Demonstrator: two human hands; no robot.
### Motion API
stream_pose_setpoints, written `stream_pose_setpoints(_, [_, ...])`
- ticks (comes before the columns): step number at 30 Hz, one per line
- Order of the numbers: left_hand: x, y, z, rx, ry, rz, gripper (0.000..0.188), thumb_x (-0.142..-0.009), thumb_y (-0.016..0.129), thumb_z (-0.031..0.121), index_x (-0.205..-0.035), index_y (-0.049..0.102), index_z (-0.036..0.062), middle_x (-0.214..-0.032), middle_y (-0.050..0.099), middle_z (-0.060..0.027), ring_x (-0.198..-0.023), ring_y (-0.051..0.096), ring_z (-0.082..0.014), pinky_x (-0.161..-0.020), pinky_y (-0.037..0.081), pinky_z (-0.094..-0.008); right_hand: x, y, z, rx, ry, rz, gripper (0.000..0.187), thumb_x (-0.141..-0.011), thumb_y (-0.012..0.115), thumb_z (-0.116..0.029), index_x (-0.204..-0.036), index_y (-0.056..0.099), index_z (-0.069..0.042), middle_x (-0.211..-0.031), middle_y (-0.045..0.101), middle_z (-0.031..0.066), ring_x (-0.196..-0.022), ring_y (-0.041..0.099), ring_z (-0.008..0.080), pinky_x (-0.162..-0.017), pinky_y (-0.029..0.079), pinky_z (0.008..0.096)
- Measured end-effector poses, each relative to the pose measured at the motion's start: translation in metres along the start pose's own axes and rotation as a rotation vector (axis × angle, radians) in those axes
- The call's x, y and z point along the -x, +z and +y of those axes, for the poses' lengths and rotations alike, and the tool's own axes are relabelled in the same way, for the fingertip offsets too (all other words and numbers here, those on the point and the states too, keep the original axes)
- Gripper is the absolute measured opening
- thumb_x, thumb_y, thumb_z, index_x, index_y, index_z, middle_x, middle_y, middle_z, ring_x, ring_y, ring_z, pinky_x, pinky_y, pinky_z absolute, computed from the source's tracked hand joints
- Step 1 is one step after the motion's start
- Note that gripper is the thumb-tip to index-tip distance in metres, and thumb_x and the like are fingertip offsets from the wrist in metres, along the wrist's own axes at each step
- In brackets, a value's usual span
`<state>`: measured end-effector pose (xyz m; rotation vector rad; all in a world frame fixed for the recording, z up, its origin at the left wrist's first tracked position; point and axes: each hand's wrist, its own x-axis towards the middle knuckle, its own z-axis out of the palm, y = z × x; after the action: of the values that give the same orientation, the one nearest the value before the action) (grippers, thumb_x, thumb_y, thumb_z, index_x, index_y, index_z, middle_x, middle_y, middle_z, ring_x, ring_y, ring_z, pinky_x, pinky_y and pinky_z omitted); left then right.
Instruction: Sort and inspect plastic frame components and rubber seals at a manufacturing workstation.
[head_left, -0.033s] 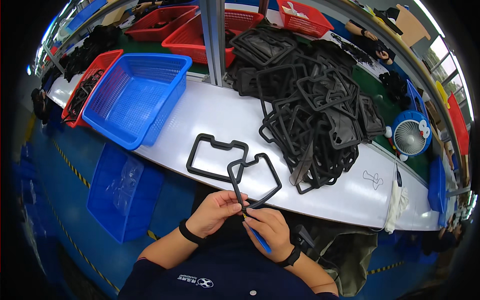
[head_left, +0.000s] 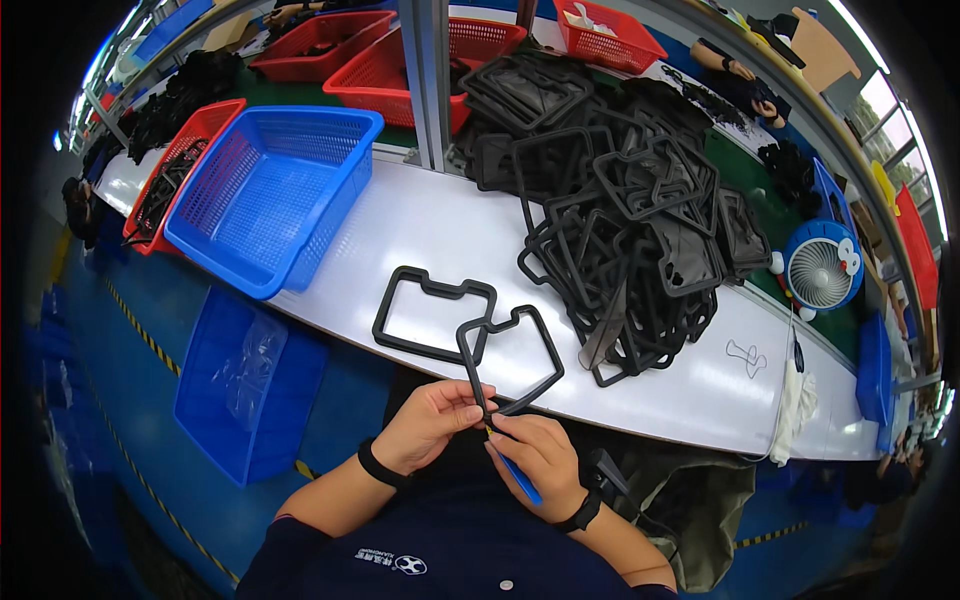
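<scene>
A black, rubber-looking frame (head_left: 543,338) with a notch in one side is held tilted over the table's front edge. My left hand (head_left: 430,425) pinches its near corner between thumb and fingers. Closed around a slim blue-handled tool (head_left: 521,482), my right hand (head_left: 542,455) brings the tool's yellow end up to that same corner. The tool's tip is too small to make out. A second black frame (head_left: 425,350) of similar shape lies flat just behind, partly overlapped by the held one in the view.
A big heap of black frames (head_left: 640,240) covers the table's right half. On the left stand a blue basket (head_left: 270,190) and a red basket (head_left: 212,120). A metal post (head_left: 427,90) rises behind. A small blue fan (head_left: 822,270) and white gloves (head_left: 795,410) are at right.
</scene>
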<state>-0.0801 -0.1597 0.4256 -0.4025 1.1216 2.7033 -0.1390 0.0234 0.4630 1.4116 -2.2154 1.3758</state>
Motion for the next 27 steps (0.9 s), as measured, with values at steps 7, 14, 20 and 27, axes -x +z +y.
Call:
stream_pose_setpoints(7, [0.002,0.002,0.0,-0.025,0.039,-0.002,0.031,-0.089,0.061,0.001,-0.119,0.059,-0.0033,-0.105,0.065,-0.0096,-0.094,0.062,-0.0137,-0.084,0.051,-0.0259,0.0,0.002,0.004,0.022,-0.026,0.01,0.029,-0.069,0.075,0.002,-0.096,0.063,-0.002,-0.11,0.065,0.0123,-0.089,0.064,0.0267,-0.076,0.053,0.0328])
stream_pose_setpoints(14, [0.002,0.003,-0.002,-0.034,0.03,-0.019,0.03,-0.088,0.062,0.0,-0.118,0.059,-0.0037,-0.105,0.065,-0.009,-0.092,0.062,-0.0132,-0.084,0.051,-0.0257,0.006,0.0,0.01,0.078,-0.112,-0.046,0.027,-0.073,0.07,-0.003,-0.098,0.063,0.0,-0.112,0.064,0.0142,-0.09,0.063,0.0268,-0.074,0.053,0.0321])
stream_pose_setpoints(20, [0.006,0.014,-0.002,-0.176,-0.027,-0.009,0.026,-0.086,0.065,0.003,-0.111,0.061,-0.0013,-0.099,0.066,-0.0088,-0.086,0.063,-0.0153,-0.08,0.051,-0.0271,0.007,-0.031,0.032,0.336,-0.12,0.056,0.033,-0.072,0.066,0.001,-0.104,0.06,0.003,-0.113,0.062,0.0217,-0.091,0.063,0.0317,-0.076,0.052,0.0374])
stream_pose_setpoints(27, [0.015,-0.016,-0.005,-0.128,-0.054,0.069,0.017,-0.091,0.06,0.007,-0.108,0.058,0.002,-0.094,0.062,-0.0058,-0.086,0.062,-0.0133,-0.081,0.052,-0.0269,0.03,-0.226,0.184,0.825,0.441,0.732,0.004,-0.087,0.061,0.0,-0.09,0.06,-0.001,-0.088,0.066,0.0139,-0.079,0.064,0.0291,-0.068,0.05,0.034])
